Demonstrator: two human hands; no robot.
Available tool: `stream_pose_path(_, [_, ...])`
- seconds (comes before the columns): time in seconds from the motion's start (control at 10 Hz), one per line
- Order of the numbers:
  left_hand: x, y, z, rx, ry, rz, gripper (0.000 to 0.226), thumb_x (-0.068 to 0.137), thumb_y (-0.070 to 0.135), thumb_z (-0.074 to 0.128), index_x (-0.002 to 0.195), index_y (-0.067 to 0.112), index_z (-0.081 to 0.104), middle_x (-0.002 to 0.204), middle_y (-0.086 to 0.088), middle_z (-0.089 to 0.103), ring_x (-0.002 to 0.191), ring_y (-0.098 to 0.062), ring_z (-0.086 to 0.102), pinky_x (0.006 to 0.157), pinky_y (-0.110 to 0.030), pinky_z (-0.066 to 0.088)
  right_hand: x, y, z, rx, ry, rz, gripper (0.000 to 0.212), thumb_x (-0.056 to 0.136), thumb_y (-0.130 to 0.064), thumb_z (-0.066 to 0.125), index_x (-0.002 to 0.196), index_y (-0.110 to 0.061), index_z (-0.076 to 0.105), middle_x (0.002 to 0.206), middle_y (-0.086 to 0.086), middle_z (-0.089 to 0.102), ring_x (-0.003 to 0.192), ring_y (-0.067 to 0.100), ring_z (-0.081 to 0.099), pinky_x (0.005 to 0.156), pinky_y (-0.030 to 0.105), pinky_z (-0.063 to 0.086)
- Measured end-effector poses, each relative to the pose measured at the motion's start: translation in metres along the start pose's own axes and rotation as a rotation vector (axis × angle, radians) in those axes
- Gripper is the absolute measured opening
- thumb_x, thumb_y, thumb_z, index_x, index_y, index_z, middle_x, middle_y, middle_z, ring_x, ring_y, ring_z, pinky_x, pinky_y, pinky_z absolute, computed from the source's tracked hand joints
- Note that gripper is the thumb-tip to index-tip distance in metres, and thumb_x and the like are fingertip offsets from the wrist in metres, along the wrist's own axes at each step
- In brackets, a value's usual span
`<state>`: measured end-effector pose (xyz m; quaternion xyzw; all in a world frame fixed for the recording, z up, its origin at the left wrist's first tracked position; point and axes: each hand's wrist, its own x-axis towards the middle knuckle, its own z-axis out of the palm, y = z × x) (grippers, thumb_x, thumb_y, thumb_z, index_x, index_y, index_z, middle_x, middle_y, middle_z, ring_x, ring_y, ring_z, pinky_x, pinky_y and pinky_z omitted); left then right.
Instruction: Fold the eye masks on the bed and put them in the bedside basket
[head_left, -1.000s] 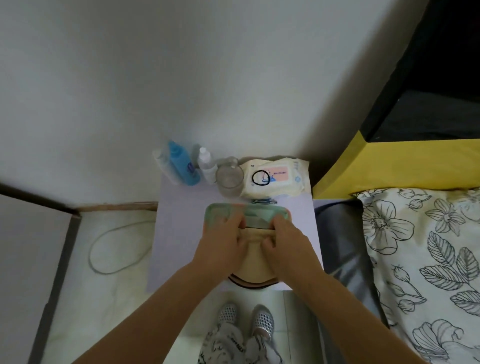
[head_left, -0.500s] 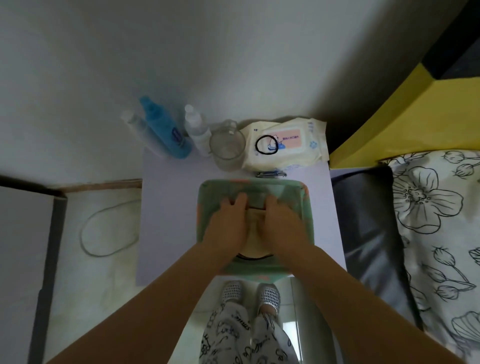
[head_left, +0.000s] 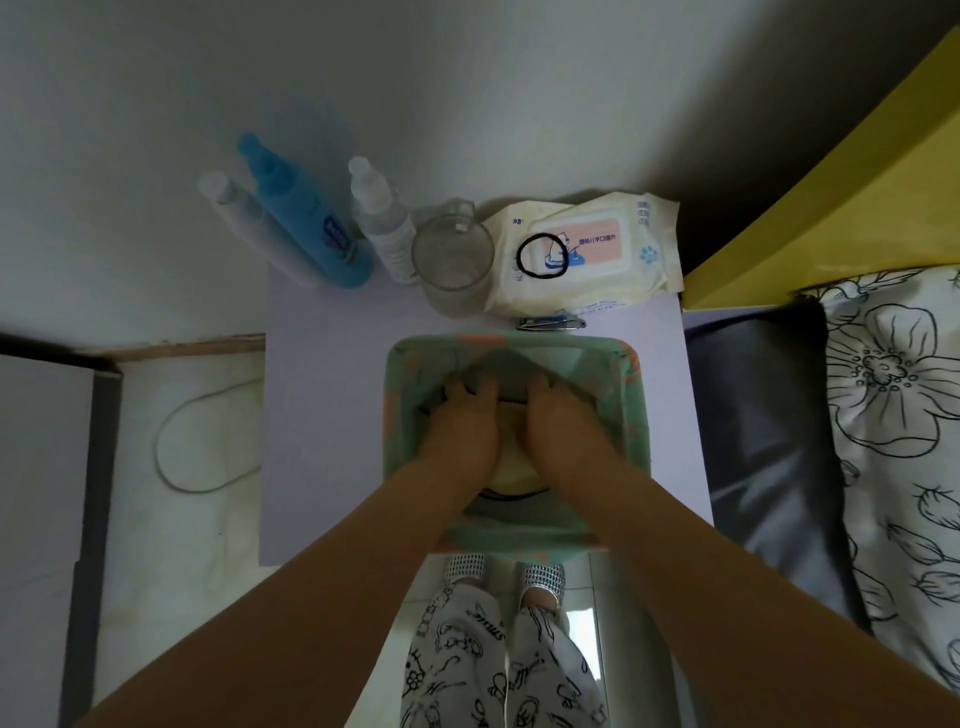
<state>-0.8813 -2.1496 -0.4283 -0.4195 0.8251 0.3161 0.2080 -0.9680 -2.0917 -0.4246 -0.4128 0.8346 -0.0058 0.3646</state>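
Both hands are inside the basket, which sits at counter centre. Left hand and right hand lie palm-down, side by side, fingers extended toward 12 o'clock, pressing flat on the folded eye mask. The beige mask shows only in the gap btwn the hands and at their 6 o'clock edge; a dark rim below it may be another mask, cannot confirm. No pinch visible: contact looks like a flat press, prob. to seat the fold so it does not spring open. Basket walls enclose both hands, w/ clearance at 3 and 9 o'clock. At the counter's 12 o'clock edge, against the wall: blue bottle, glass cup, wipes pack w/ hair tie on top; all apart from the basket. Bed lies at 3 o'clock. Judged step: placement nearly complete; release remains.
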Motion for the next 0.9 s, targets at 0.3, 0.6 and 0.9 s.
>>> stream_pose_path(0.3, [-0.01,0.003,-0.005,0.22,0.05,0.049,0.038,0.093,0.015,0.037,0.131,0.011,0.034,0.135,-0.025,0.032,0.1,-0.037,0.054,0.085,-0.042,0.049,-0.013,0.0,-0.005,-0.143,0.012,-0.087,0.028,0.093,-0.004,0.036,0.12,-0.002,0.041,0.12,0.022,0.051,0.098,0.034,0.061,0.076,0.038,0.05])
stream_pose_path(0.6, [-0.031,0.01,-0.025,0.279,0.137,0.123,0.033,0.089,0.011,0.04,0.122,0.007,0.044,0.124,-0.019,0.043,0.11,-0.032,0.046,0.085,-0.036,0.043,-0.04,-0.005,-0.018,-0.264,0.105,-0.11,0.023,0.089,-0.005,0.043,0.111,-0.004,0.05,0.115,0.018,0.054,0.105,0.033,0.054,0.08,0.04,0.05])
stream_pose_path(0.9, [-0.063,0.016,-0.049,0.315,0.085,0.166,0.022,0.089,0.01,0.04,0.108,0.005,0.051,0.117,-0.016,0.051,0.107,-0.03,0.049,0.083,-0.037,0.042,-0.065,-0.005,-0.032,-0.273,0.123,-0.187,0.049,0.081,-0.003,0.055,0.128,-0.006,0.042,0.12,0.016,0.056,0.106,0.03,0.054,0.081,0.038,0.048])
